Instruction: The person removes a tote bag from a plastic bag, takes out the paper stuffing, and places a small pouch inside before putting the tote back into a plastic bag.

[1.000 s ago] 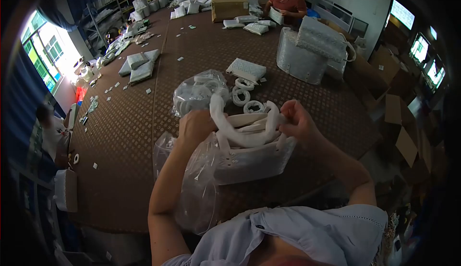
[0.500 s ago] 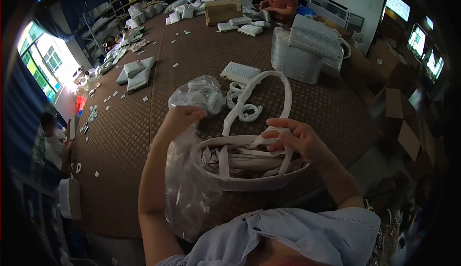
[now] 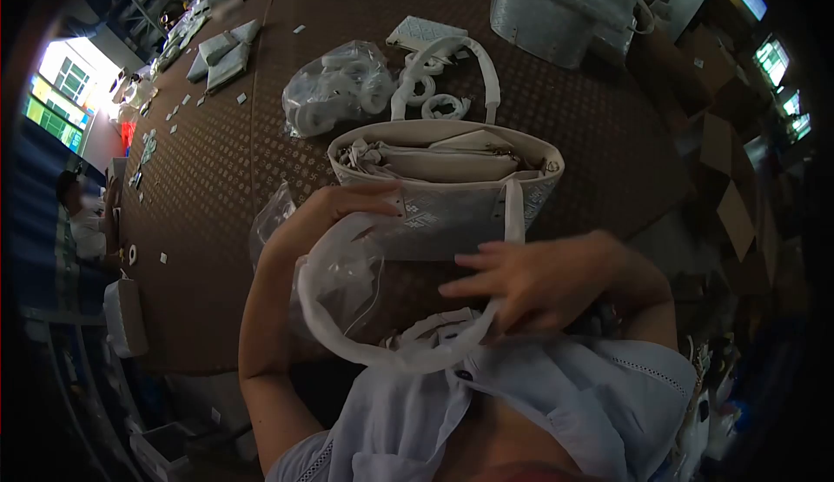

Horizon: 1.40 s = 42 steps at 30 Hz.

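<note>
A pale handbag (image 3: 452, 221) with a patterned front stands upright on the table, its top gaping over crumpled paper and an inner pouch. The far handle (image 3: 479, 50) rises behind it; the near wrapped handle (image 3: 401, 359) hangs toward my body. My left hand (image 3: 343, 204) lies at the bag's front left, fingers stretched out by the handle's base; its thumb is hidden. Inside the near handle's loop, by its right side, my right hand (image 3: 547, 282) has its fingers apart, slightly blurred. Clear plastic (image 3: 352, 278) shows beneath the left part of that handle.
Behind the handbag lie a clear bag of white rolls (image 3: 334, 91), loose white rolls (image 3: 445, 106) and a flat patterned pouch (image 3: 427, 33). A larger wrapped bag (image 3: 543, 17) stands at the back right. Another person (image 3: 84, 221) is at the left table edge. Cardboard boxes (image 3: 730, 169) stand at right.
The near handle has swung down toward my body. My left hand has come off the raised plastic to the bag's front; my right hand has moved down from the bag's opening. The view tilts lower.
</note>
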Available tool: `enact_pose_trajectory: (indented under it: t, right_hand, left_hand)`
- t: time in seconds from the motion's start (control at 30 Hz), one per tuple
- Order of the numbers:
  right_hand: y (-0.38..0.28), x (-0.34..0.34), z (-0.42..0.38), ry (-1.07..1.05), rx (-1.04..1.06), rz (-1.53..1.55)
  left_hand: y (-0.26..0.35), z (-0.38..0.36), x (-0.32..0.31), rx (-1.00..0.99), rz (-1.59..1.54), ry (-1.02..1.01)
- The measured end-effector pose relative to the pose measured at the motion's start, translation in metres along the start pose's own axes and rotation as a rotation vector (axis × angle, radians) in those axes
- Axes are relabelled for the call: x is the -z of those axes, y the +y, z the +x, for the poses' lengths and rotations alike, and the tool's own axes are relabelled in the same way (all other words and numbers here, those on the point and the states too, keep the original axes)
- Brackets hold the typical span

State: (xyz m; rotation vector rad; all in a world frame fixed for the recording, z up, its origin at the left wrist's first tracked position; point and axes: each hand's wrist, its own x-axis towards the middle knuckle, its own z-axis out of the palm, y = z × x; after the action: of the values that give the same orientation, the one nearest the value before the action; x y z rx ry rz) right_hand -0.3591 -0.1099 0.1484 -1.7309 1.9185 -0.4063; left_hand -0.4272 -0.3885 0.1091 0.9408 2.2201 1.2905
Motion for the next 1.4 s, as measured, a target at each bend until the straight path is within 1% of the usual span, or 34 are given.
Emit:
enact_pose_trajectory:
  t: [0.03,0.1,0.17,0.2,0.27,0.3,0.33,0.37,0.43,0.5,0.53,0.57,0.6,0.63,0.67,0.73,0.77,0.8,0.83,0.87,0.9,0.93,1.0,1.03,1.07,1.1,1.17,1.2,1.23,1.27,1.3,1.33,1.37,1.4]
  right_hand:
    - [0.012,0.027,-0.01,0.274,0.263,0.356]
    - [0.016,0.046,-0.028,0.647,0.45,0.641]
    - [0.038,0.063,-0.014,0.848,-0.359,0.821]
    - [0.071,0.041,-0.002,0.773,-0.165,0.476]
    - [0.102,0.012,0.041,0.776,-0.32,0.194]
    - [0.118,-0.005,0.064,0.768,-0.399,0.057]
    - [0.126,-0.004,0.089,0.435,-0.777,-0.426]
    - [0.133,-0.002,0.097,0.44,-0.778,-0.427]
    - [0.147,-0.004,0.105,0.344,-0.797,-0.286]
    - [0.143,-0.004,0.095,0.376,-0.789,-0.231]
    - [0.14,-0.002,0.092,0.408,-0.767,-0.175]
    - [0.144,-0.006,0.093,0.379,-0.78,-0.155]
    - [0.15,-0.007,0.094,0.35,-0.787,-0.139]
    - [0.147,0.007,0.091,0.227,-0.776,-0.112]
    - [0.144,0.017,0.092,0.099,-0.77,-0.085]
    - [0.15,0.012,0.105,0.101,-0.746,-0.074]
    - [0.153,0.006,0.109,0.127,-0.767,-0.04]
    - [0.156,0.001,0.114,0.114,-0.74,-0.047]
    - [0.158,-0.004,0.117,0.176,-0.76,-0.054]
    - [0.157,-0.009,0.119,0.238,-0.781,-0.06]
    - [0.154,-0.015,0.12,0.28,-0.788,-0.065]
    - [0.151,-0.016,0.118,0.263,-0.773,-0.077]
    - [0.139,-0.018,0.113,0.275,-0.764,-0.041]
    - [0.137,-0.02,0.11,0.348,-0.731,-0.118]
    - [0.13,-0.014,0.103,0.452,-0.73,-0.104]
    - [0.118,-0.002,0.095,0.558,-0.727,-0.085]
    - [0.096,0.021,0.064,0.72,-0.716,0.018]
    - [0.086,0.033,0.047,0.83,-0.746,0.054]
    - [0.086,0.042,0.026,1.089,-0.631,0.251]
    - [0.069,0.068,0.014,1.43,-0.61,0.541]
    - [0.063,0.092,-0.001,1.687,-0.633,0.792]
    - [0.082,0.104,-0.022,1.769,-0.461,0.854]
    - [0.105,0.119,-0.037,1.846,-0.276,0.903]
    - [0.131,0.131,-0.041,1.875,-0.29,0.913]
  left_hand:
    - [0.0,-0.004,0.004,0.0,0.001,-0.019]
    - [-0.02,-0.01,-0.002,0.056,-0.351,-0.032]
    - [-0.02,-0.006,-0.004,-0.249,0.197,-0.072]
    - [-0.011,-0.008,-0.007,-0.155,0.339,-0.098]
    - [-0.002,-0.017,-0.025,-0.098,0.326,0.008]
    - [0.003,-0.019,-0.037,-0.027,0.727,-0.047]
    - [0.01,-0.024,-0.049,0.015,0.916,-0.071]
    - [0.016,-0.03,-0.061,0.052,1.106,-0.104]
    - [-0.032,-0.052,-0.078,-0.077,1.139,-0.095]
    - [-0.095,-0.062,-0.088,-0.098,1.122,-0.037]
    - [-0.11,-0.07,-0.084,-0.106,1.111,0.023]
    - [-0.108,-0.077,-0.077,-0.054,1.123,0.05]
    - [-0.1,-0.079,-0.067,-0.015,0.985,0.0]
    - [-0.092,-0.079,-0.056,0.015,0.84,-0.04]
    - [-0.075,-0.08,-0.042,0.061,0.841,-0.007]
    - [-0.029,-0.081,-0.006,0.027,0.169,-0.213]
    - [-0.015,-0.087,0.011,0.044,0.163,-0.183]
    - [-0.002,-0.095,0.031,0.093,0.036,-0.059]
    - [0.005,-0.095,0.043,0.133,-0.09,0.069]
    - [0.008,-0.088,0.046,0.141,-0.094,0.095]
    - [0.011,-0.079,0.045,0.2,-0.185,0.262]
    - [0.015,-0.066,0.042,0.254,-0.276,0.429]
    - [0.0,-0.017,0.01,0.088,0.282,0.464]
    - [-0.009,-0.005,-0.011,0.085,0.533,0.418]
    - [-0.013,0.001,-0.022,0.087,0.786,0.36]
    - [-0.013,-0.001,-0.019,0.111,0.781,0.366]
    - [-0.009,-0.004,-0.012,0.293,0.666,0.312]
    - [-0.011,-0.009,-0.009,0.328,0.641,0.349]
    - [-0.013,-0.01,-0.009,0.358,0.628,0.364]
    - [-0.014,-0.011,-0.01,0.351,0.617,0.342]
    - [-0.014,-0.015,-0.012,0.342,0.612,0.307]
    - [-0.012,-0.017,-0.016,0.36,0.61,0.305]
    - [-0.01,-0.015,-0.021,0.313,0.642,0.31]
    - [-0.008,-0.013,-0.022,0.262,0.678,0.316]
